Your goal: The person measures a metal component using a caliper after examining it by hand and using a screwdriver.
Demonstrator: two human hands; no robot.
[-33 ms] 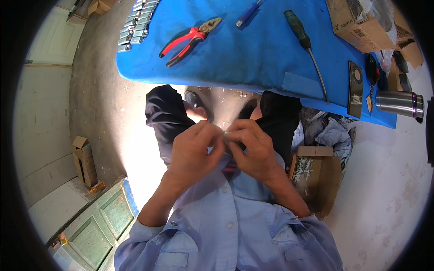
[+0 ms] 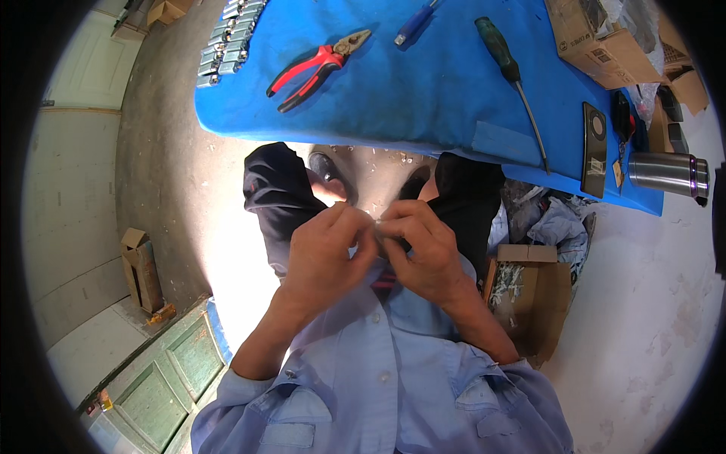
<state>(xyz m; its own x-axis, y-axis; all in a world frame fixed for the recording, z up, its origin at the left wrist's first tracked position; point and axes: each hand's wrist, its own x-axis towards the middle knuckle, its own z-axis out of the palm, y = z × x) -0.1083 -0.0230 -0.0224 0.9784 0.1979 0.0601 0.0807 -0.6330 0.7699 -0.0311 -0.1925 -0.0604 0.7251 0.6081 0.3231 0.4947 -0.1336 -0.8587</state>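
My left hand [image 2: 327,250] and my right hand [image 2: 425,257] meet above my lap, just short of the blue-covered table [image 2: 393,106]. Both are closed in a pinch, thumbs and fingertips nearly touching. Something tiny and pale shows between the fingertips, mostly hidden, so its kind cannot be made out. Red-and-black pliers [image 2: 330,54] lie on the table beyond my left hand. To their right are a blue-handled screwdriver [image 2: 413,27] and a longer screwdriver with a dark green handle [image 2: 497,50]. Rows of small shiny metal parts [image 2: 231,45] line the far left of the tabletop.
At the table's right end are a dark flat rectangular object [image 2: 594,151], a dark-handled tool [image 2: 622,117], a steel flask [image 2: 662,171] and a cardboard box [image 2: 605,57]. An open carton [image 2: 556,303] with pale scraps stands right of my legs. Another carton [image 2: 142,276] stands at left.
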